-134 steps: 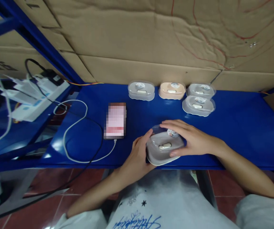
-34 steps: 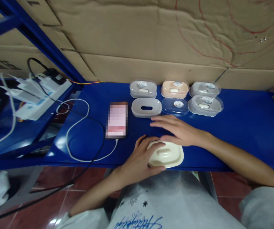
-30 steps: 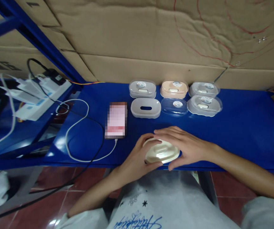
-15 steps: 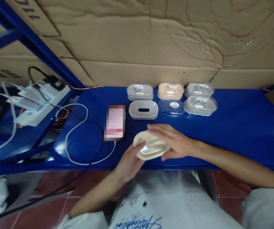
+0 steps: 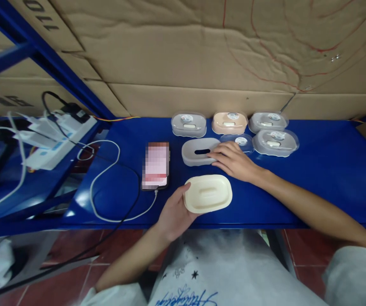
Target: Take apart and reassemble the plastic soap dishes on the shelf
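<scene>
My left hand holds a cream oval plastic dish by its left end. The thumb lies on the rim and the fingers are beneath. A raised oblong ridge shows in the middle of the dish. My right hand grips the right end of a grey oval dish with a dark slot through its middle, on the blue table; part of that end is hidden by the fingers. Just behind this hand lies a clear oval lid with a round sticker, partly covered by the hand.
Covered oval boxes stand along the back: a grey one, a peach one and two grey ones at the right. A phone on a white cable lies left, near a power strip. Cardboard walls the back.
My right hand has left the cream dish and reached the grey slotted dish, which has shifted right with the clear lid. My left hand still holds the cream dish, now turned flatter.
</scene>
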A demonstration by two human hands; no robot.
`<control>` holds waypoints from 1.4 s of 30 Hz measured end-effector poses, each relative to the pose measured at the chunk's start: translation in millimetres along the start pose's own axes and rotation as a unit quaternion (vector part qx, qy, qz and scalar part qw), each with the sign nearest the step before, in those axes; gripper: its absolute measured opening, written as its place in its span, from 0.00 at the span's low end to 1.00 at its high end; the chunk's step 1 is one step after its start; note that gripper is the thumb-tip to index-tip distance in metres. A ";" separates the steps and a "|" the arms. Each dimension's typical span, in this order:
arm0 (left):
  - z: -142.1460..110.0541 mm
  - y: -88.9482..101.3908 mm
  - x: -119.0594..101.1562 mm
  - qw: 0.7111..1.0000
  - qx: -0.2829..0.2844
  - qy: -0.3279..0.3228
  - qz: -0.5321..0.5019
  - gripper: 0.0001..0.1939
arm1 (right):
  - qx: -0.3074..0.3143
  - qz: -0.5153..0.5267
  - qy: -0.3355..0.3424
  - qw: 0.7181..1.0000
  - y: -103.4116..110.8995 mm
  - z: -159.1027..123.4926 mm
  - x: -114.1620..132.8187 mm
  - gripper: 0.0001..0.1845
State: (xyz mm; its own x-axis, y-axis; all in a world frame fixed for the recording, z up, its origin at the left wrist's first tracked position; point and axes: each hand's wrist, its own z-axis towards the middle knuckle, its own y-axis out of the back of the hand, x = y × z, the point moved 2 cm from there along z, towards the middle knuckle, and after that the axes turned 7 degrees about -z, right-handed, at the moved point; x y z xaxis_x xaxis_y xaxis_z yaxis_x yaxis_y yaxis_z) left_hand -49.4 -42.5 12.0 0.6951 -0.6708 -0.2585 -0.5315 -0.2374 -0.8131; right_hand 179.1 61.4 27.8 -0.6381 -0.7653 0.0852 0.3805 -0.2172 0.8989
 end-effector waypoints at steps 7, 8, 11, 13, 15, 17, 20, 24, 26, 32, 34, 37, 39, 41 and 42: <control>1.9 3.8 -4.4 0.998 0.046 -0.036 -0.026 0.24 | -0.075 0.025 0.045 0.996 46.1 -31.2 37.2 0.24; 1.6 4.1 -4.7 0.997 0.048 -0.046 -0.025 0.25 | -0.069 0.028 0.065 0.995 47.7 -35.1 44.4 0.24; 0.0 4.6 -3.0 0.997 0.058 -0.059 -0.006 0.28 | -0.050 0.024 0.098 0.994 45.4 -43.2 60.5 0.20; -1.1 5.0 -1.0 0.996 0.064 -0.069 0.004 0.27 | -0.046 0.019 0.101 0.994 40.9 -45.3 65.8 0.18; -2.1 5.4 0.5 0.994 0.065 -0.087 0.011 0.24 | -0.042 0.016 0.103 0.994 36.2 -46.0 68.0 0.18; -2.6 5.6 1.4 0.993 0.059 -0.098 0.017 0.24 | -0.035 0.015 0.104 0.994 32.5 -46.6 68.3 0.19; -2.2 5.5 2.0 0.994 0.046 -0.096 0.021 0.26 | -0.020 0.034 0.103 0.994 31.4 -47.7 64.3 0.23; -0.4 6.9 1.8 0.993 0.048 -0.106 0.029 0.29 | -0.001 0.076 0.049 0.996 35.5 -45.0 42.3 0.26; 0.6 9.0 2.2 0.992 0.052 -0.109 0.036 0.29 | -0.003 0.047 -0.044 0.998 34.4 -42.6 23.7 0.28; 0.5 14.0 4.6 0.994 0.038 -0.088 0.046 0.27 | 0.086 -0.091 -0.203 0.971 13.7 -48.2 -11.3 0.32; -0.3 14.7 4.7 0.995 0.024 -0.085 0.049 0.26 | 0.108 -0.090 -0.195 0.971 14.2 -51.3 -12.4 0.33; -1.0 14.6 4.5 0.996 0.014 -0.079 0.050 0.23 | 0.120 -0.061 -0.151 0.979 23.7 -53.7 -11.5 0.38; -0.9 13.8 4.6 0.996 0.018 -0.070 0.049 0.21 | 0.129 -0.043 -0.132 0.982 29.4 -55.0 -13.2 0.44; -0.5 12.7 4.7 0.997 0.025 -0.060 0.047 0.20 | 0.145 -0.026 -0.135 0.980 31.7 -56.3 -17.4 0.45; -0.4 12.2 4.8 0.997 0.028 -0.056 0.047 0.19 | 0.149 -0.015 -0.141 0.979 32.1 -56.6 -19.7 0.45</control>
State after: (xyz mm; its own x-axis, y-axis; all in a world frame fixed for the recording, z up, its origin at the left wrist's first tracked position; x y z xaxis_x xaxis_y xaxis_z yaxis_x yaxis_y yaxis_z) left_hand -52.7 -48.9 1.1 0.6949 -0.6052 -0.3884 -0.5709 -0.1359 -0.8097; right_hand 241.8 35.2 30.6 -0.8215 -0.5541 0.1346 0.1734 -0.0178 0.9847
